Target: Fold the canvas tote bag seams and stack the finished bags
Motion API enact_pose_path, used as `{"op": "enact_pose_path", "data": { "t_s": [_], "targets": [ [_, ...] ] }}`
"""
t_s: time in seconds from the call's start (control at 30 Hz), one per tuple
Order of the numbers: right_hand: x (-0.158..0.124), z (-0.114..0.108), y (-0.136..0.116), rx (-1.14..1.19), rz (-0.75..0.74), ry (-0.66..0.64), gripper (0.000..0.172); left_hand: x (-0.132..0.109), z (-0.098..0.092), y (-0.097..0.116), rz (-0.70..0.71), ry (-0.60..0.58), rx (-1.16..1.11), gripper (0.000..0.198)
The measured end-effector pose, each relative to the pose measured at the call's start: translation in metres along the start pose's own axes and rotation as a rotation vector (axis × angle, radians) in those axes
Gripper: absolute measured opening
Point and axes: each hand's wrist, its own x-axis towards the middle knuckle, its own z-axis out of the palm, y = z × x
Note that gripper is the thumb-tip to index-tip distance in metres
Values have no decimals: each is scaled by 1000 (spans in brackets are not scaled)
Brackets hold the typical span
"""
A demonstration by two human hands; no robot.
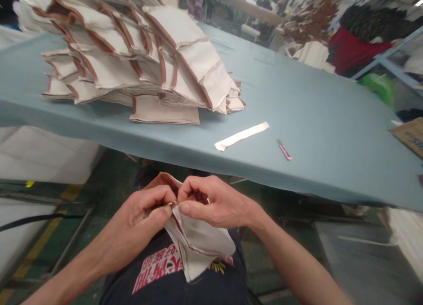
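low in the view, both hands meet over the person's lap and pinch the same cream fabric piece (pixel 198 243) with brown trim. the left hand (pixel 145 212) closes thumb and fingers tight on its upper edge, and the right hand (pixel 211 203) clamps the same edge just beside it, thumbs almost touching. the piece hangs down from the fingers over a dark printed shirt (pixel 158 278). beyond the hands, on the blue-grey table (pixel 313 120), a tall stack of similar cream pieces (pixel 139 53) leans at the far left. a loose cream strip (pixel 241 136) lies near the table's front edge, with a small pink thread snipper (pixel 284 150) just beside it, well apart from both hands.
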Motion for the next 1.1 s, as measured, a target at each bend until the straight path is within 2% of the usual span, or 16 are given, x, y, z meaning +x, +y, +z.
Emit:
{"op": "enact_pose_path", "data": {
  "t_s": [0.3, 0.47, 0.63, 0.8, 0.97, 1.1],
  "targets": [
    [-1, 2, 1, 18, -3, 17, 18, -3, 1, -1, 68, -18, 66, 36],
    [-2, 0, 3, 57, -2, 20, 19, -1, -6, 7, 40, -91, 97, 38],
    [-3, 1, 5, 55, -83, 52, 14, 1, -13, 10, 94, -134, 151, 35],
    [-6, 3, 3, -113, -137, 85, 4, 1, -13, 5, 140, -112, 198, 34],
    [-8, 5, -2, -290, -266, 123, 12, -1, -15, -1, 118, -142, 181, 34],
    [-7, 10, -3, -233, -202, 185, 10, -1, -15, 1, 106, -127, 169, 35]
  ]
}}
